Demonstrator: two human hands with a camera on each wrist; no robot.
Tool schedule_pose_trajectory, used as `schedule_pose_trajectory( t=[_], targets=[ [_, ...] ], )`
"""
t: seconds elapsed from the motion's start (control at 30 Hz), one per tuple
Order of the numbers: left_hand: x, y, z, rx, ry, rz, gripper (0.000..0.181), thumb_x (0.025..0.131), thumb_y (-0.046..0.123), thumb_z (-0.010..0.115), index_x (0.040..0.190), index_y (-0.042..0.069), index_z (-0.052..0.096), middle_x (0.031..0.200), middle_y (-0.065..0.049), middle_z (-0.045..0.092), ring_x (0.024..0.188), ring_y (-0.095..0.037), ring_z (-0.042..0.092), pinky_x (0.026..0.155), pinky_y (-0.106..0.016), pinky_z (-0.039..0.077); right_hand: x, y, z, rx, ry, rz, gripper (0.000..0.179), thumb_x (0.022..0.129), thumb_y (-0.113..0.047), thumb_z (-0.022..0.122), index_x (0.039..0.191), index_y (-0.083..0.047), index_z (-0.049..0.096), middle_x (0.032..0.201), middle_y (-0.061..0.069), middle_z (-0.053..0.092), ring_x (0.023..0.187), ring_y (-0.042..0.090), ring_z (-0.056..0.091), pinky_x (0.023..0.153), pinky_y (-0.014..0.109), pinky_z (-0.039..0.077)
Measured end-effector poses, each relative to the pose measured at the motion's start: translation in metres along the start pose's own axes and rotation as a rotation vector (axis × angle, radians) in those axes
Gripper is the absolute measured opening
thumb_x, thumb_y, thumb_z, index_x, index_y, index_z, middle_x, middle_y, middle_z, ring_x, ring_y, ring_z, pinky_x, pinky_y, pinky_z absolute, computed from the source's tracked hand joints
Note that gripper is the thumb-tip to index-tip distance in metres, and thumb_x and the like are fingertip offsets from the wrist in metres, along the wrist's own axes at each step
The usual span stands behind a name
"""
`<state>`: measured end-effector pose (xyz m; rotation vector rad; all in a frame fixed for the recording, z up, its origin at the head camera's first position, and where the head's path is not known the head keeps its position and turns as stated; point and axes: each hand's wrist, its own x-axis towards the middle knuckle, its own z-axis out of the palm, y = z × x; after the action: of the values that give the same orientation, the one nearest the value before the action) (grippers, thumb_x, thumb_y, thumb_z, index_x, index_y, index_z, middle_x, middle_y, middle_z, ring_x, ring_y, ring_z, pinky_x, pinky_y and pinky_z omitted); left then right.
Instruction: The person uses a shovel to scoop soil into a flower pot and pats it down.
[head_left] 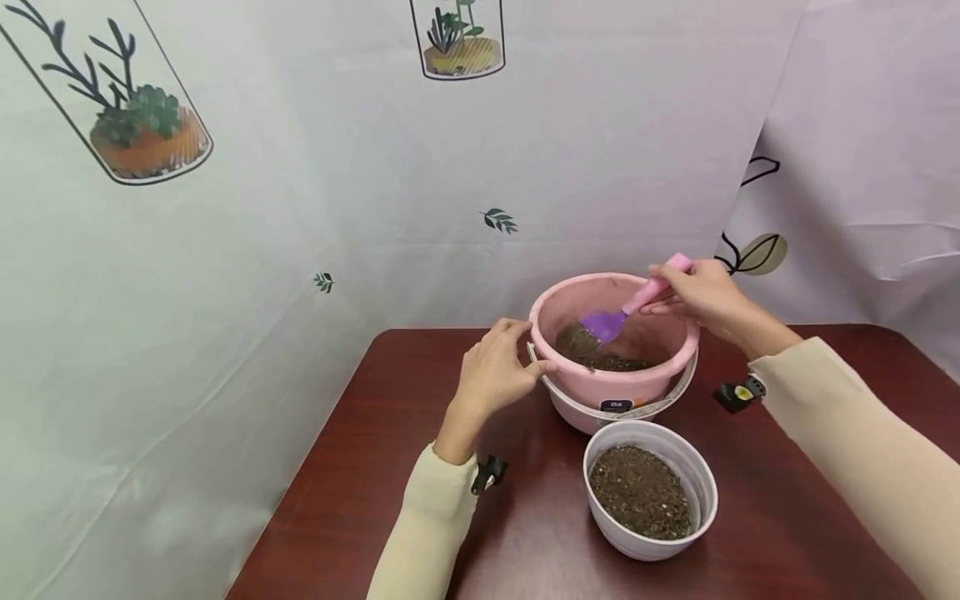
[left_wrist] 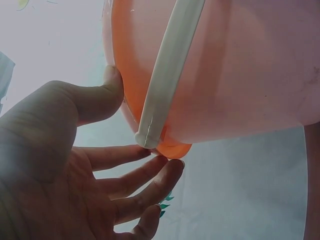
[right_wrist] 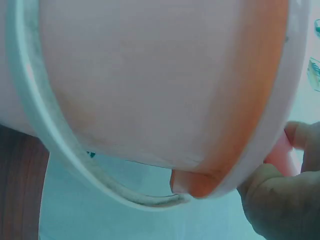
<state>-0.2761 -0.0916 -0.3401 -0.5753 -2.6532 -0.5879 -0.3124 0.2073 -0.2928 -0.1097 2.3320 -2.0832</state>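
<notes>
My right hand (head_left: 697,292) grips the pink handle of a hand trowel (head_left: 604,325) over the right rim of a pink bucket (head_left: 573,292). The trowel's purple blade points down inside, at the dark soil (head_left: 600,360) there. At the bucket's left rim, my left hand (head_left: 495,367) holds on with its thumb and fingertips. In the left wrist view the thumb rests on the rim and fingertips meet the lug by the white bail handle (left_wrist: 167,75). Nearer to me stands a white pot (head_left: 706,492) with soil in it. The right wrist view shows only part of the right hand (right_wrist: 285,195).
Everything stands on a dark red-brown table (head_left: 390,417). A pale curtain (head_left: 300,167) printed with plants hangs close behind the bucket. The bucket's bail handle (head_left: 660,407) hangs down its front, just behind the white pot.
</notes>
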Motion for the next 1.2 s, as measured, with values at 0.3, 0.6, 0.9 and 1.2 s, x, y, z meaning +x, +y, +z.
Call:
schedule_pose_trajectory(
  t=[0.3,0.6,0.9,1.2],
  targets=[
    [0.0,-0.001,0.001,-0.009,-0.015,-0.01,0.064,0.081,0.051,0.077,0.133,0.015,0.063,0.128,0.001,0.061,0.109,-0.021,0.063,0.081,-0.044,0.053,-0.011,0.004,-0.01,0.175,0.049,-0.003,0.031,0.1,-0.024,0.06,0.081,-0.004,0.074,0.075,0.012,0.074,0.072,0.02,0.074,0.07,0.03,0.057],
    [0.0,-0.002,0.0,-0.01,-0.023,-0.006,0.064,0.082,0.051,0.076,0.133,0.015,0.063,0.128,0.001,0.061,0.105,-0.02,0.063,0.079,-0.042,0.052,-0.015,0.005,-0.014,0.196,0.058,-0.014,0.033,0.098,-0.027,0.063,0.08,-0.003,0.076,0.077,0.013,0.074,0.075,0.019,0.074,0.07,0.029,0.057],
    [-0.005,-0.002,-0.02,-0.024,-0.119,-0.028,0.093,0.083,0.059,0.072,0.151,0.005,0.038,0.142,-0.012,0.048,0.117,-0.031,0.059,0.09,-0.049,0.05,-0.035,0.008,-0.026,0.307,0.023,-0.057,0.034,0.098,-0.027,0.063,0.089,0.002,0.078,0.084,0.019,0.074,0.085,0.023,0.074,0.075,0.032,0.056],
    [-0.035,0.027,-0.058,-0.008,-0.285,0.184,0.098,0.085,0.057,0.071,0.157,0.01,0.023,0.139,-0.013,0.046,0.123,-0.031,0.045,0.091,-0.051,0.044,-0.077,0.007,-0.055,0.424,-0.04,-0.109,0.033,0.103,-0.017,0.054,0.094,0.008,0.074,0.089,0.024,0.073,0.085,0.027,0.074,0.073,0.035,0.058]
  ],
)
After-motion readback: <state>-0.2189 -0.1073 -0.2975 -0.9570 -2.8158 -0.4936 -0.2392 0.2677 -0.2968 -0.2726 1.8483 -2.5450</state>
